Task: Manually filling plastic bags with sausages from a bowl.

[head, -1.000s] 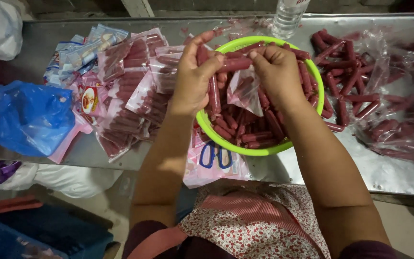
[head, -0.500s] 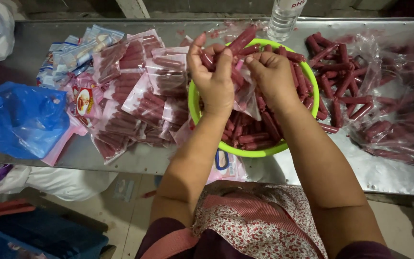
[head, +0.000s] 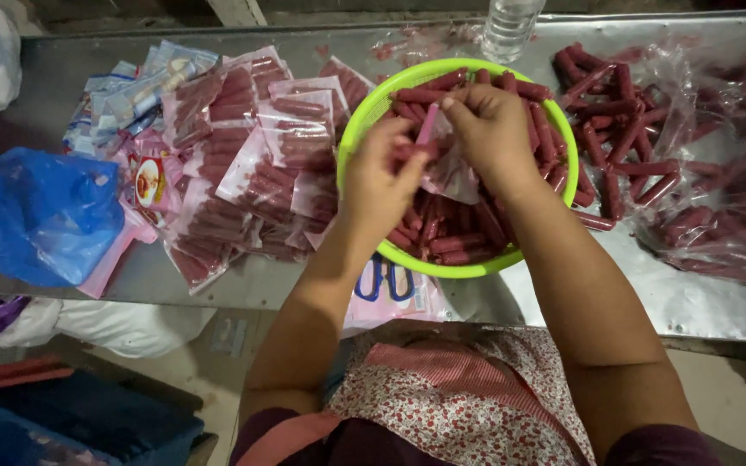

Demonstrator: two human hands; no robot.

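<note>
1. Both hands are right over the green bowl (head: 364, 116) of red sausages (head: 455, 246).
2. Left hand (head: 382, 177) pinches a thin clear plastic pouch (head: 451, 168), crinkly with a pinkish tint.
3. Right hand (head: 489, 125) grips the pouch's top and a pink sausage (head: 427, 128) standing upright in it.
4. Filled packs (head: 252, 164) are piled left of the bowl.

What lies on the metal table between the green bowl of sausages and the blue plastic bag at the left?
In the head view, a heap of clear filled sausage packets covers the table between the green bowl and the blue bag.
</note>
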